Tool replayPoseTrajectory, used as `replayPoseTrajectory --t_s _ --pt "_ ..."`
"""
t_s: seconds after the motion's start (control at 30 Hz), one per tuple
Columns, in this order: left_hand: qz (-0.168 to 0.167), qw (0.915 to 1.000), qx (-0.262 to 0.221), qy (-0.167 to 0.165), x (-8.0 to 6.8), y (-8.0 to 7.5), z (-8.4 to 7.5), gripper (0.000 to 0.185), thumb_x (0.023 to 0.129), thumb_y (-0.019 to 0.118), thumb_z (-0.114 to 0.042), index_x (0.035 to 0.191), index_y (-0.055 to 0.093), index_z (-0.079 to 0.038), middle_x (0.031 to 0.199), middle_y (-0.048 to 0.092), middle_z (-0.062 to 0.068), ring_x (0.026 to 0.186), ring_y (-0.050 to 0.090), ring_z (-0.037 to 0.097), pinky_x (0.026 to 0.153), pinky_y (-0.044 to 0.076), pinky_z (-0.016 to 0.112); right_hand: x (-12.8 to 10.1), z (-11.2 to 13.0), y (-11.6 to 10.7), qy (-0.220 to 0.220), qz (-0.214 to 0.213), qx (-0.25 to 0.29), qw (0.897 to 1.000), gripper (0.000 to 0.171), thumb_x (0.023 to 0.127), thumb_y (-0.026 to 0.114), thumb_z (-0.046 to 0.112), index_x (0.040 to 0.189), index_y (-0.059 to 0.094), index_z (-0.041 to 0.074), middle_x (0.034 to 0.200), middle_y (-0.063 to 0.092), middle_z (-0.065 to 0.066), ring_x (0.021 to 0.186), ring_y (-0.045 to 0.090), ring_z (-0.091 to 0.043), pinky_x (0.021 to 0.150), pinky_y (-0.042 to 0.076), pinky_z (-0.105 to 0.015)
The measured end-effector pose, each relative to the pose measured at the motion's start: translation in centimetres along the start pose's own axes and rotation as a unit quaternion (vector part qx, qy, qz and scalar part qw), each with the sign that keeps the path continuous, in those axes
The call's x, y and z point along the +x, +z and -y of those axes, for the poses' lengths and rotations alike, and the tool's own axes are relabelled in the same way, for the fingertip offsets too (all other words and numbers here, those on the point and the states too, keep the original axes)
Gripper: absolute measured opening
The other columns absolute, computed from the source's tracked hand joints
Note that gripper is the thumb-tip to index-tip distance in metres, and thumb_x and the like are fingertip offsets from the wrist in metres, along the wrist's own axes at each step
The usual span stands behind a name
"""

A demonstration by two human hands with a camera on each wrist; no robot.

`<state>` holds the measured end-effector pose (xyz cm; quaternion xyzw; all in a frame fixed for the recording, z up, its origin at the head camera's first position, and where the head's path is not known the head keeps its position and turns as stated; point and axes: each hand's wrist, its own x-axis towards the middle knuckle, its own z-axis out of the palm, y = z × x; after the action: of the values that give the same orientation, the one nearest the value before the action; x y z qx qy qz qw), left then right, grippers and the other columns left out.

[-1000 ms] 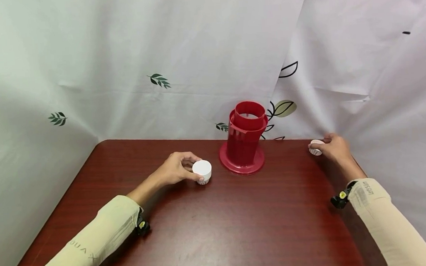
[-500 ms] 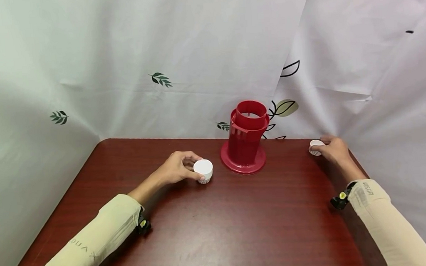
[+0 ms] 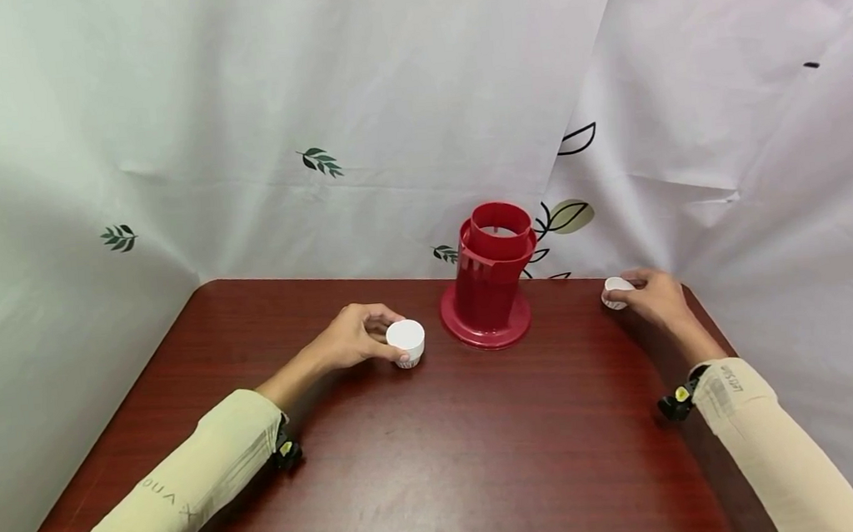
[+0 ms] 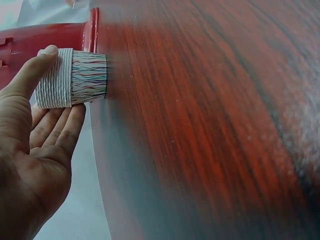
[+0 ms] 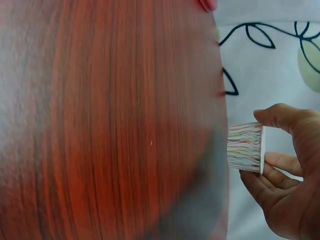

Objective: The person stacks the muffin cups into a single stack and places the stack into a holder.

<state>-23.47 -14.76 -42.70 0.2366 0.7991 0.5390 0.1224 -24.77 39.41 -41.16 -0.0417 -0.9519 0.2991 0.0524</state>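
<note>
A dark red wooden table (image 3: 441, 457) stands in a corner hung with white sheets printed with small leaves. Near the far edge of the table, a little left of its middle, sits a small white paper cup (image 3: 406, 342) with thin coloured lines on its lower wall. The left hand (image 3: 353, 337) has it in a light grip: the thumb lies along the side of the cup and the fingers curl round the other side, as the left wrist view shows, with the cup's base down on the wood.

Just to the right of that cup, close to the far edge, stands a red plastic holder (image 3: 490, 282), a tall open tube on a round foot, upright. The cup is near its foot but I cannot tell whether the two touch.

Over by the far right corner of the table is a second paper cup (image 3: 615, 292) of the same kind. The right hand (image 3: 653, 300) pinches it between the thumb on top and the fingers below, the grip closed round it. In the right wrist view the cup is at the very edge of the table; whether it rests on the wood or is lifted I cannot tell.

Both arms wear pale beige sleeves (image 3: 181, 494).
</note>
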Motion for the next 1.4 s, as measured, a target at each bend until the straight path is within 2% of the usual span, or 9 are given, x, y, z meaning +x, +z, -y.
replayPoseTrajectory --t_s 0.07,0.27,0.43,0.6,0.7,0.93,1.13,1.4 --pt "-0.001 1.0000 0.001 -0.002 0.0 0.0 0.0 0.049 0.079 0.100 0.003 0.123 0.079 0.004 0.116 0.084 0.019 0.101 0.081 0.015 0.094 0.069 0.028 -0.1 0.6 0.1 -0.009 0.004 0.000 1.000 0.069 0.099 0.084 0.038 0.144 0.068 -0.012 0.138 0.073 -0.038 0.124 0.071 -0.050 0.090 0.054 -0.035" --pt "0.000 1.0000 0.001 -0.001 -0.3 -0.1 0.3 0.049 0.080 0.101 -0.001 0.123 0.080 0.003 0.115 0.084 0.016 0.102 0.081 0.017 0.095 0.069 0.029 -0.6 3.0 0.4 -0.044 0.013 0.012 0.999 0.068 0.098 0.087 0.038 0.142 0.070 -0.011 0.133 0.077 -0.034 0.121 0.076 -0.047 0.078 0.049 -0.014" --pt "-0.003 1.0000 0.002 0.003 -0.3 -0.1 0.3 0.049 0.080 0.101 -0.002 0.123 0.080 0.003 0.115 0.084 0.017 0.101 0.081 0.015 0.095 0.069 0.029 -1.0 5.1 0.7 -0.067 0.022 0.025 0.997 0.064 0.097 0.089 0.033 0.141 0.072 -0.009 0.129 0.079 -0.032 0.115 0.079 -0.039 0.074 0.049 -0.010" --pt "-0.004 1.0000 0.004 -0.001 -0.3 -0.2 0.2 0.049 0.079 0.101 0.000 0.123 0.080 0.003 0.116 0.084 0.017 0.101 0.081 0.015 0.095 0.069 0.029 -1.5 6.9 1.1 -0.078 0.032 0.031 0.996 0.061 0.095 0.090 0.031 0.140 0.074 -0.007 0.125 0.081 -0.030 0.104 0.076 -0.019 0.074 0.051 -0.012" --pt "-0.005 1.0000 0.006 -0.004 -0.3 -0.2 0.1 0.049 0.079 0.101 0.000 0.124 0.080 0.003 0.116 0.084 0.017 0.101 0.081 0.015 0.095 0.068 0.028 -1.9 7.8 1.2 -0.085 0.036 0.032 0.995 0.058 0.094 0.090 0.029 0.139 0.075 -0.006 0.123 0.082 -0.028 0.100 0.074 -0.015 0.074 0.051 -0.014" --pt "-0.005 1.0000 0.004 -0.002 -0.3 -0.2 0.2 0.050 0.079 0.101 0.000 0.124 0.079 0.003 0.117 0.084 0.017 0.102 0.082 0.016 0.095 0.068 0.028 -2.9 9.5 2.0 -0.107 0.055 0.031 0.992 0.055 0.092 0.091 0.027 0.135 0.078 -0.004 0.118 0.084 -0.024 0.100 0.077 -0.021 0.076 0.053 -0.017" --pt "-0.002 1.0000 0.002 -0.001 -0.3 -0.2 0.2 0.049 0.079 0.101 0.000 0.124 0.080 0.003 0.117 0.084 0.017 0.101 0.081 0.015 0.095 0.068 0.029 -3.9 10.8 2.7 -0.119 0.075 0.019 0.990 0.057 0.093 0.092 0.033 0.138 0.078 0.000 0.122 0.083 -0.021 0.105 0.078 -0.030 0.081 0.057 -0.028" --pt "-0.003 1.0000 0.002 0.001 -0.3 -0.1 0.3 0.049 0.080 0.101 0.000 0.124 0.080 0.003 0.117 0.084 0.018 0.101 0.081 0.014 0.095 0.068 0.029 -5.0 12.3 3.5 -0.140 0.094 0.009 0.986 0.056 0.093 0.091 0.031 0.137 0.078 0.000 0.125 0.081 -0.020 0.105 0.078 -0.030 0.088 0.061 -0.036"
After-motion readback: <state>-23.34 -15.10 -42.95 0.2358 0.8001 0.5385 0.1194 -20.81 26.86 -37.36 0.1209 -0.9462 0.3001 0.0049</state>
